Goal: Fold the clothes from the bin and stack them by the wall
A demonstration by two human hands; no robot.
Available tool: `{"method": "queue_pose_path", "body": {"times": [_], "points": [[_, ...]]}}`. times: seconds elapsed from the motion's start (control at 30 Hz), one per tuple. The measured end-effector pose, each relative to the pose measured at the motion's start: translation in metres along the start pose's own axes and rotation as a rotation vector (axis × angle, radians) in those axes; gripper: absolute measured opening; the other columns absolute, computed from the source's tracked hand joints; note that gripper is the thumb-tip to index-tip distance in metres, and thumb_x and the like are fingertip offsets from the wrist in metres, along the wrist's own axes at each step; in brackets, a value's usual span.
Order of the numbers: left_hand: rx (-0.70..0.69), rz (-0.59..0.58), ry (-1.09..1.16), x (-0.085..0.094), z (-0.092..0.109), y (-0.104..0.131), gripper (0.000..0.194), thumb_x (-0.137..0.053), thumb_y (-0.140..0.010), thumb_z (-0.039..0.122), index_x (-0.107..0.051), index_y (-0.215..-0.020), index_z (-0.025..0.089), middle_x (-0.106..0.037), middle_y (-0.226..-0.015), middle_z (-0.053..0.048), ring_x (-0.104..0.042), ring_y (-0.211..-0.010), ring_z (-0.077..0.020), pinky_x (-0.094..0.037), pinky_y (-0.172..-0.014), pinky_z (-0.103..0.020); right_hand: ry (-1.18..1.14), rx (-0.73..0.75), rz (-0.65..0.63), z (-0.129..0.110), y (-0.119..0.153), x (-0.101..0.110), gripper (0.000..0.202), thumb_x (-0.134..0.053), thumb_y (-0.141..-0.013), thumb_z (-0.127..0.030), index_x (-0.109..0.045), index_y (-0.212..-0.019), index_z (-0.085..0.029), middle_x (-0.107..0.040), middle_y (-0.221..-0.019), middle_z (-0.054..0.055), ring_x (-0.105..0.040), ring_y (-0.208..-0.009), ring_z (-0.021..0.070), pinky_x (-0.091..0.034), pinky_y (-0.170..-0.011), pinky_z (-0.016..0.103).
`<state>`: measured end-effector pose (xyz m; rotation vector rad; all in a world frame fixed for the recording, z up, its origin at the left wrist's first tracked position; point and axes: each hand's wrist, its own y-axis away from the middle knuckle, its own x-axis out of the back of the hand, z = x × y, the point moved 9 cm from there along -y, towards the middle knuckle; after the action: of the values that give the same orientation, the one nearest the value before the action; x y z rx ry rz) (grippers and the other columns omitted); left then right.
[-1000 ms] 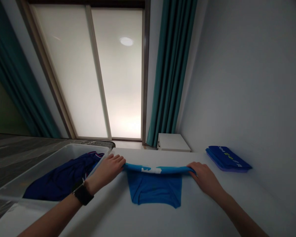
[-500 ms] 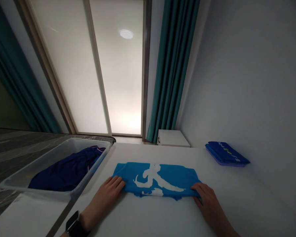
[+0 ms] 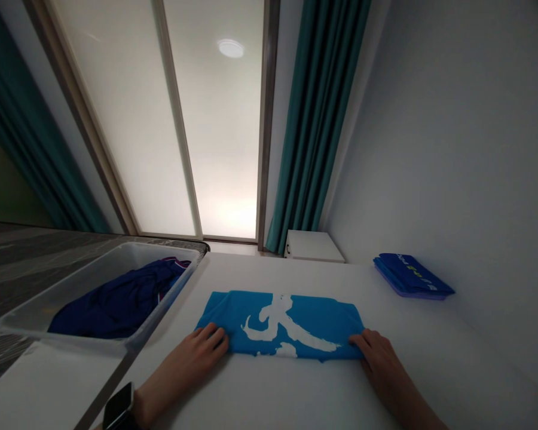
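A folded bright-blue T-shirt (image 3: 314,316) with a white brush-stroke print lies as a wide, low rectangle on the white table (image 3: 269,397). My left hand (image 3: 208,346), a black watch on its wrist, has its fingers curled on the shirt's near left corner. At the near right corner, my right hand (image 3: 373,351) pinches the cloth between thumb and fingers. The cloth under both sets of fingertips is hidden.
On the left stands a translucent plastic bin (image 3: 130,251) with dark-blue clothing (image 3: 116,301) inside. A stack of folded blue garments (image 3: 412,278) lies at the table's right, near the wall (image 3: 466,149). Behind the table is a white cabinet (image 3: 314,246).
The shirt's near edge has become straighter, with the dangling bits tucked away. Both hands stay at its corners, the left shifted slightly. The view has tilted a little.
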<state>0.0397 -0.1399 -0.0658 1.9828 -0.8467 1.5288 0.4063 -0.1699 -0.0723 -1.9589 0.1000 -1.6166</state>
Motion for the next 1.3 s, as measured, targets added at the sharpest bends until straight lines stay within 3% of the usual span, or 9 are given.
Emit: {"method": "queue_pose_path", "body": {"times": [0.27, 0.4, 0.5, 0.6, 0.67, 0.73, 0.93, 1.1, 1.3], "points": [[0.101, -0.145, 0.023, -0.002, 0.004, 0.001, 0.049, -0.045, -0.088, -0.002, -0.054, -0.132, 0.017, -0.058, -0.130, -0.014, -0.054, -0.121, -0.0327, -0.055, -0.088, -0.045, 0.022, 0.065, 0.051, -0.003, 0.009, 0.003, 0.039, -0.040, -0.079, -0.003, -0.061, -0.106, -0.022, -0.059, -0.096, 0.008, -0.057, -0.088, 0.0225, -0.047, -0.079, 0.036], [0.119, -0.099, 0.034, 0.001, 0.005, 0.006, 0.049, -0.048, -0.088, 0.002, -0.053, -0.135, 0.015, -0.059, -0.130, -0.016, -0.053, -0.121, -0.0351, -0.053, -0.090, -0.048, 0.010, 0.032, -0.083, -0.008, 0.013, 0.003, 0.044, -0.037, -0.073, 0.001, -0.063, -0.099, -0.024, -0.059, -0.092, 0.006, -0.057, -0.086, 0.0204, -0.045, -0.078, 0.034], [0.150, -0.001, 0.088, 0.019, 0.004, 0.005, 0.034, -0.048, -0.096, 0.019, -0.060, -0.127, 0.018, -0.065, -0.120, -0.013, -0.059, -0.112, -0.0316, -0.050, -0.092, -0.049, 0.011, 0.008, -0.184, -0.018, 0.009, 0.012, 0.048, -0.042, -0.069, -0.001, -0.063, -0.103, -0.025, -0.061, -0.099, 0.006, -0.057, -0.095, 0.0215, -0.043, -0.086, 0.037], [0.205, 0.103, 0.142, 0.047, 0.004, -0.013, 0.029, -0.042, -0.100, 0.030, -0.065, -0.115, 0.021, -0.069, -0.104, -0.008, -0.063, -0.101, -0.0278, -0.045, -0.097, -0.052, 0.033, -0.091, -0.264, -0.025, -0.007, 0.019, 0.030, -0.044, -0.078, -0.008, -0.065, -0.093, -0.024, -0.063, -0.094, 0.004, -0.058, -0.092, 0.0222, -0.042, -0.085, 0.039], [0.177, 0.166, 0.170, 0.062, 0.016, -0.037, 0.036, -0.040, -0.100, 0.030, -0.058, -0.128, 0.019, -0.067, -0.116, -0.011, -0.059, -0.110, -0.0291, -0.042, -0.100, -0.052, 0.067, -0.162, -0.262, -0.032, -0.025, 0.019, 0.029, -0.038, -0.090, -0.015, -0.066, -0.086, -0.022, -0.065, -0.088, 0.005, -0.059, -0.088, 0.0226, -0.042, -0.083, 0.040], [0.120, 0.184, 0.233, 0.067, 0.034, -0.067, 0.042, -0.040, -0.099, 0.032, -0.050, -0.138, 0.019, -0.060, -0.132, -0.010, -0.054, -0.121, -0.0285, -0.040, -0.104, -0.048, 0.081, -0.195, -0.208, -0.046, -0.047, 0.015, 0.036, -0.033, -0.094, -0.015, -0.068, -0.098, -0.020, -0.067, -0.098, 0.008, -0.060, -0.094, 0.0232, -0.043, -0.085, 0.039], [0.036, 0.172, 0.349, 0.042, 0.080, -0.132, 0.056, -0.033, -0.100, 0.039, -0.034, -0.149, 0.012, -0.036, -0.155, -0.011, -0.031, -0.143, -0.0263, -0.026, -0.117, -0.045, 0.083, -0.221, -0.218, -0.092, -0.090, -0.031, 0.053, -0.031, -0.091, -0.009, -0.050, -0.140, -0.014, -0.051, -0.144, 0.012, -0.043, -0.134, 0.0241, -0.031, -0.111, 0.040], [0.042, 0.188, 0.353, 0.026, 0.088, -0.138, 0.054, -0.028, -0.101, 0.035, -0.034, -0.149, 0.011, -0.035, -0.155, -0.011, -0.028, -0.145, -0.0246, -0.022, -0.118, -0.045, 0.055, -0.294, -0.363, -0.094, -0.082, -0.059, 0.054, -0.029, -0.095, -0.019, -0.039, -0.148, -0.013, -0.033, -0.156, 0.008, -0.028, -0.144, 0.0244, -0.020, -0.117, 0.045], [0.057, 0.251, 0.303, 0.024, 0.087, -0.136, 0.053, -0.028, -0.101, 0.036, -0.037, -0.148, 0.014, -0.039, -0.153, -0.009, -0.032, -0.143, -0.0231, -0.024, -0.118, -0.044, 0.005, -0.352, -0.392, -0.090, -0.079, -0.059, 0.055, -0.024, -0.098, -0.026, -0.036, -0.150, -0.015, -0.029, -0.158, 0.006, -0.022, -0.146, 0.0223, -0.013, -0.119, 0.043]]}}
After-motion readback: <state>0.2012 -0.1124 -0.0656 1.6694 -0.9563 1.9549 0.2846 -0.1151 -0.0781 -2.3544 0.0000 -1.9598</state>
